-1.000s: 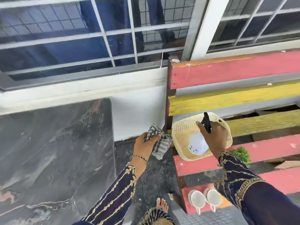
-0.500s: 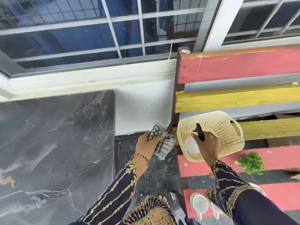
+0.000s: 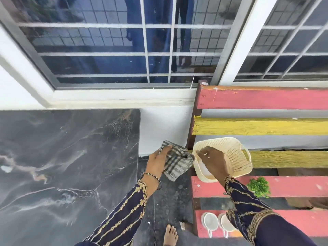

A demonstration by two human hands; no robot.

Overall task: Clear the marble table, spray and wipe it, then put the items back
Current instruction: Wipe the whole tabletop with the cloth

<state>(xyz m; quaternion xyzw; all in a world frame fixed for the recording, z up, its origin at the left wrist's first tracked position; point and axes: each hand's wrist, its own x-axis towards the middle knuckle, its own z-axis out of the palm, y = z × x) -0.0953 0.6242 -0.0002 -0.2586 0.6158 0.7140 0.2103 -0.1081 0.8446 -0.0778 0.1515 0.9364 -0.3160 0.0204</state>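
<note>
The left hand (image 3: 157, 165) has its fingers curled round a checked cloth (image 3: 177, 166) and holds it up in the air. Just to the right, the right hand (image 3: 214, 162) reaches down into a pale basket (image 3: 236, 153), at the basket's left side. Its fingers bend down, but I cannot tell if they grip anything. A white thing (image 3: 202, 170) lies in the basket under that hand, and it is mostly hidden.

The basket sits on the slat counter (image 3: 292, 185), which has red and yellow boards. A small green plant (image 3: 259, 187) sits to the right of the basket. Two white cups (image 3: 210, 221) stand nearer, on the closest red board.

The marble counter (image 3: 71, 157) is on the left. It is dark, with pale swirls. A strip of dark floor (image 3: 170, 201) lies between the two counters, and the left hand is above that strip.

I think the wiping is done and the things now need to go back. The basket lies to the right, under the right hand. It must travel left, over the floor gap, to the marble counter. The left hand is nearer the marble, but it is busy with the cloth. So the right hand looks best placed to lift the basket and carry it left.
</note>
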